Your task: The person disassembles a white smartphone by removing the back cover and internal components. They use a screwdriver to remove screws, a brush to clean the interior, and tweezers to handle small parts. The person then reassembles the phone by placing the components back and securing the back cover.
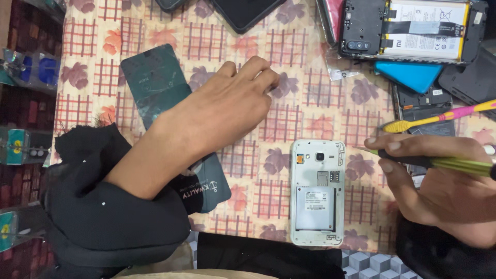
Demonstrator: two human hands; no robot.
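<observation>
A: The right hand [439,194] is clamped on a green-handled screwdriver [444,164], its tip just right of the white phone [317,192], which lies back-open between the two hands on the bench [289,119].

B: And the left hand [235,101]?

A: Its fingers are curled together with the tips pressed to the cloth, up and left of the phone; whether they pinch anything cannot be told. Nothing steadies the phone.

B: So a push from the tip could slide it on the cloth.

A: Likely. A slip could also score the exposed battery. The left forearm lies across a dark green back cover [170,124] and could drag it.

B: The toothbrush [439,118] just above the right hand?

A: A raised knuckle might knock it.
</observation>
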